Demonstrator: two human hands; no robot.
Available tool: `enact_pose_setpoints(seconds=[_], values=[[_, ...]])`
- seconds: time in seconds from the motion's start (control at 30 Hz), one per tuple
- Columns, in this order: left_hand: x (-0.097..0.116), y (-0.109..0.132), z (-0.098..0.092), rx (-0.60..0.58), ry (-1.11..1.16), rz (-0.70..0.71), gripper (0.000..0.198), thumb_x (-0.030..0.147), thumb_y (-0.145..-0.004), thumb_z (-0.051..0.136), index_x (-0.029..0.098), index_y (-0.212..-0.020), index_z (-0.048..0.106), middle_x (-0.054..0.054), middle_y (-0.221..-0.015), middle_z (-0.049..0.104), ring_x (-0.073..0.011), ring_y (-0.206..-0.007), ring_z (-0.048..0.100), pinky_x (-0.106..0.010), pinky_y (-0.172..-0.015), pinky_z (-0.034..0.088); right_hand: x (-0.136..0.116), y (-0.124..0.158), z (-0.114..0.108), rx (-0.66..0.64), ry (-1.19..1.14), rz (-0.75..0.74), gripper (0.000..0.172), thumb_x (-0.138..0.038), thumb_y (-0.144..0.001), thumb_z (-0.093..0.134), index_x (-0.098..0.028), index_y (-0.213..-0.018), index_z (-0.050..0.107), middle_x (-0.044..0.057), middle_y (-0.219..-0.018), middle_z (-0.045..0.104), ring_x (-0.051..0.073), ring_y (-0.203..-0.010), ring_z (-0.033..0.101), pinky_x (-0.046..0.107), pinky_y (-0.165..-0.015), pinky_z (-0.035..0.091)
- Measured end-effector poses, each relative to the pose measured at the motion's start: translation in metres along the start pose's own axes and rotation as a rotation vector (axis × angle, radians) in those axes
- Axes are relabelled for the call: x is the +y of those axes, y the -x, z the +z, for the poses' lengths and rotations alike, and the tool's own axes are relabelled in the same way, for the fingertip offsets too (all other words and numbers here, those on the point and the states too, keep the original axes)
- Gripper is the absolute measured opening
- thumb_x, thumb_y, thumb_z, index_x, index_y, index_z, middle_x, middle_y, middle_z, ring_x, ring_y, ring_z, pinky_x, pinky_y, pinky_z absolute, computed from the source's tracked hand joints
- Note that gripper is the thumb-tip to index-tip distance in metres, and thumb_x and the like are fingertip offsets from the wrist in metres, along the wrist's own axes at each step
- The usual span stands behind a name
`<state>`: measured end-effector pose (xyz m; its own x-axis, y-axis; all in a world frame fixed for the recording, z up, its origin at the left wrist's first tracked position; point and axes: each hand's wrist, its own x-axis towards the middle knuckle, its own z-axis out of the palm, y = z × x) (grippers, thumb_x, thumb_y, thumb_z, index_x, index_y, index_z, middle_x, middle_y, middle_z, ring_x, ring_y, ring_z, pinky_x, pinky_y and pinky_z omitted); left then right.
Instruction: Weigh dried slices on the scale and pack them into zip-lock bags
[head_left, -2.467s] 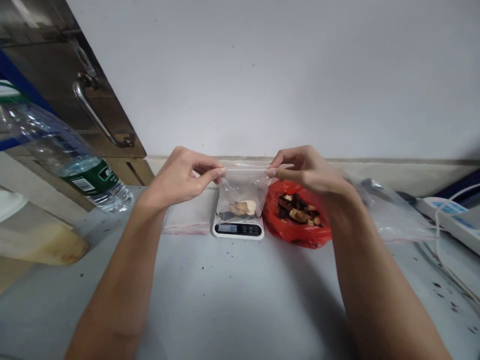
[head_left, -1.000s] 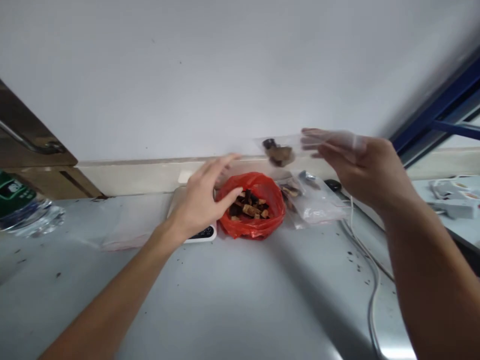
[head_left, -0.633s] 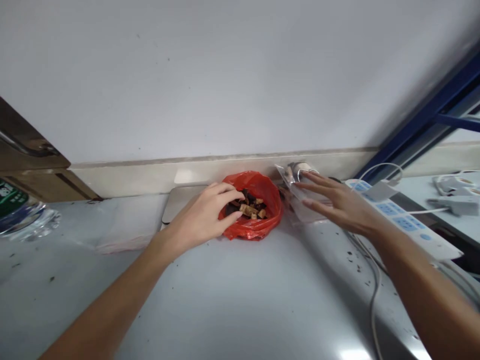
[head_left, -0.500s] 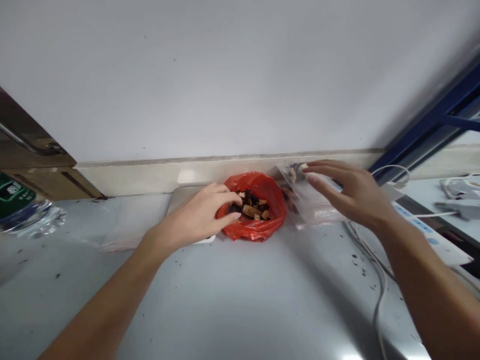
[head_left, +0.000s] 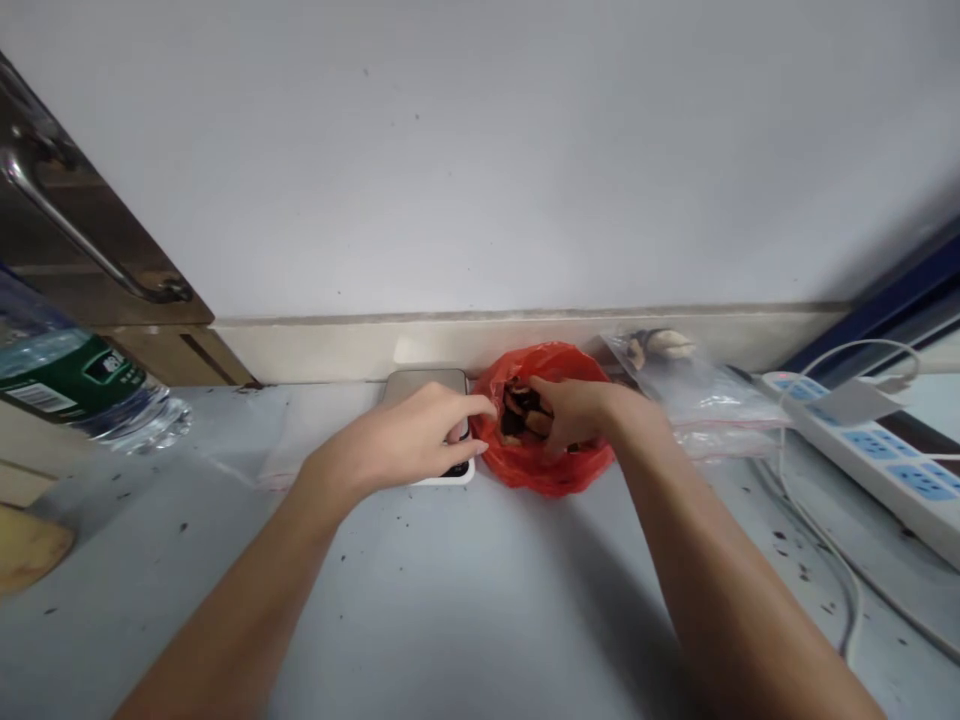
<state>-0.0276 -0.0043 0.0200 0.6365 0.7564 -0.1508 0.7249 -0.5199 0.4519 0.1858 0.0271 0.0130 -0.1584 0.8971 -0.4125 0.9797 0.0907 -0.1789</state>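
Since a moment ago your right hand has left the clear bags at the wall and come across into the red bag, while your left hand is staying where it was, at the bag's left edge. Your right hand is now reaching down inside the red bag with its fingers curled in among the dark and tan dried pieces; they are bunched close together, but you cannot tell from here whether they are actually pinching a piece. Your left hand is lying palm down over the small white scale, covering its front and display, with the fingers loosely spread and the fingertips touching the red plastic rim, holding nothing that can be seen. The red bag is sitting open on the grey surface, just to the right of the scale and close to the low ledge under the white wall. To its right, the filled clear bags are lying against the ledge, with a few pale and dark pieces showing near the top. Further right, a white power strip with blue sockets is lying along the surface, its cables trailing toward you. To the left of the scale, an empty clear bag is lying flat. At the far left, a water bottle with a green label is showing on its side, below a metal door handle. Dark crumbs are scattered over the surface.
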Motion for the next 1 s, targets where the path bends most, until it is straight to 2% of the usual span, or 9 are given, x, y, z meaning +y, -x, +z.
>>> enact_pose_setpoints(seconds=[0.07, 0.2, 0.3, 0.4, 0.5, 0.6, 0.77, 0.87, 1.0], values=[[-0.003, 0.003, -0.003, 0.016, 0.002, 0.002, 0.028, 0.034, -0.096, 0.049, 0.027, -0.112, 0.071, 0.0, -0.078, 0.062, -0.0145, -0.056, 0.05, -0.026, -0.049, 0.034, -0.001, 0.0, -0.001, -0.021, -0.01, 0.003, 0.082, -0.021, -0.067, 0.081, -0.02, -0.145, 0.056, 0.02, -0.123, 0.073, 0.035, -0.091, 0.072, 0.036, -0.056, 0.052], [-0.004, 0.008, -0.004, -0.003, -0.021, -0.029, 0.021, 0.032, -0.097, 0.05, 0.027, -0.102, 0.069, 0.001, -0.08, 0.062, -0.0148, -0.056, 0.05, -0.027, -0.05, 0.035, 0.007, 0.001, -0.007, -0.022, -0.053, -0.012, 0.045, -0.026, -0.08, 0.073, -0.023, -0.124, 0.066, 0.014, -0.11, 0.076, 0.031, -0.093, 0.072, 0.036, -0.067, 0.056], [0.001, 0.006, 0.005, -0.01, -0.061, -0.045, 0.025, 0.032, -0.098, 0.052, 0.027, -0.115, 0.069, -0.002, -0.086, 0.067, -0.0181, -0.062, 0.058, -0.028, -0.054, 0.04, 0.01, 0.002, -0.009, 0.003, -0.071, 0.038, 0.056, -0.035, -0.084, 0.072, -0.021, -0.137, 0.058, 0.017, -0.126, 0.071, 0.032, -0.105, 0.071, 0.035, -0.072, 0.056], [0.008, -0.003, 0.021, -0.033, -0.146, -0.025, 0.035, 0.028, -0.098, 0.055, 0.025, -0.132, 0.065, -0.007, -0.098, 0.072, -0.0238, -0.078, 0.067, -0.03, -0.059, 0.044, 0.008, 0.003, -0.007, -0.034, -0.067, 0.067, 0.073, -0.03, -0.076, 0.078, -0.018, -0.144, 0.054, 0.019, -0.123, 0.072, 0.032, -0.1, 0.071, 0.036, -0.068, 0.055], [0.012, -0.012, 0.032, -0.066, -0.252, 0.029, 0.023, 0.015, -0.097, 0.053, 0.02, -0.111, 0.072, -0.007, -0.097, 0.071, -0.0238, -0.085, 0.068, -0.03, -0.062, 0.044, 0.005, -0.001, -0.002, -0.066, -0.073, 0.046, 0.08, -0.025, -0.074, 0.076, -0.018, -0.149, 0.05, 0.017, -0.118, 0.074, 0.03, -0.092, 0.072, 0.036, -0.065, 0.054], [0.009, -0.015, 0.033, -0.073, -0.289, 0.057, 0.027, 0.009, -0.096, 0.048, 0.019, -0.085, 0.07, -0.006, -0.09, 0.07, -0.0212, -0.078, 0.066, -0.029, -0.061, 0.042, 0.004, -0.006, 0.0, -0.05, -0.063, 0.048, 0.074, -0.024, -0.075, 0.073, -0.018, -0.147, 0.053, 0.017, -0.124, 0.072, 0.032, -0.102, 0.071, 0.036, -0.069, 0.055], [-0.001, -0.006, 0.021, -0.016, -0.115, 0.091, 0.026, 0.022, -0.099, 0.047, 0.022, -0.092, 0.072, -0.005, -0.088, 0.07, -0.0211, -0.079, 0.066, -0.029, -0.066, 0.046, 0.008, -0.011, 0.0, -0.052, -0.05, 0.081, 0.079, -0.025, -0.071, 0.078, -0.024, -0.147, 0.053, 0.014, -0.132, 0.07, 0.033, -0.109, 0.07, 0.037, -0.071, 0.056], [-0.005, 0.0, 0.014, 0.014, -0.028, 0.087, 0.028, 0.03, -0.1, 0.047, 0.025, -0.106, 0.074, -0.004, -0.092, 0.071, -0.0204, -0.078, 0.067, -0.03, -0.068, 0.048, 0.008, -0.013, 0.001, -0.076, -0.048, 0.103, 0.073, -0.016, -0.07, 0.075, -0.021, -0.141, 0.059, 0.013, -0.114, 0.076, 0.03, -0.093, 0.073, 0.033, -0.06, 0.054], [-0.006, 0.006, 0.003, 0.05, 0.017, 0.115, 0.029, 0.035, -0.099, 0.049, 0.027, -0.108, 0.075, -0.004, -0.096, 0.074, -0.0202, -0.08, 0.068, -0.029, -0.07, 0.05, 0.008, -0.014, 0.0, -0.069, -0.109, 0.103, 0.033, -0.01, -0.078, 0.063, -0.016, -0.109, 0.072, 0.008, -0.078, 0.075, 0.022, -0.068, 0.072, 0.029, -0.052, 0.052]])
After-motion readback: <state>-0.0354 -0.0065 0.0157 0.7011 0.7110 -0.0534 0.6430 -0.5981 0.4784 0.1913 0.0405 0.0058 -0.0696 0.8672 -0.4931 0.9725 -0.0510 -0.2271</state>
